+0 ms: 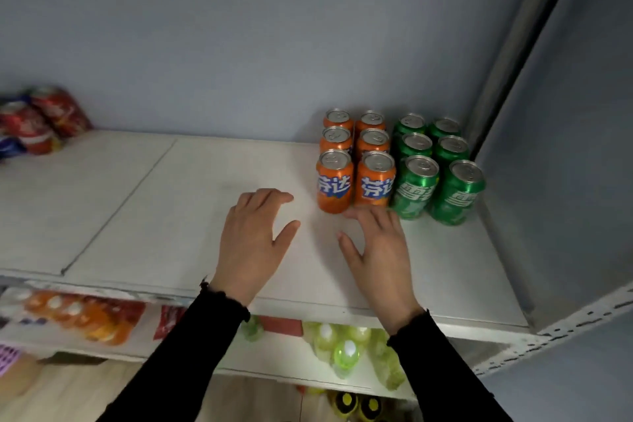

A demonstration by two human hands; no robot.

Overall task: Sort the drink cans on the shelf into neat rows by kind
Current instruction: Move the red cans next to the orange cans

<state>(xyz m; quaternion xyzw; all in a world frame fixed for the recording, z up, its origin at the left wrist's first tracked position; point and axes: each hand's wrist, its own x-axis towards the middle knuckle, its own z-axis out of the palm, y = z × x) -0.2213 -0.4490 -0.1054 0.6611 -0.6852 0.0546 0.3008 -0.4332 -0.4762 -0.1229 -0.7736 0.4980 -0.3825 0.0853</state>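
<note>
Just beyond the fingertips of the right hand, on the white shelf, six orange cans stand in two rows with six green cans in two rows on their far side, grouped by kind as the task asks. Every can stands upright, its long axis vertical, lid up and front labels facing the person. Both hands are spread, palms down and holding nothing, the left hand alongside, while red cans well off to its left look unsorted.

The white shelf carries upright orange cans beside green cans, red cans far left.
</note>
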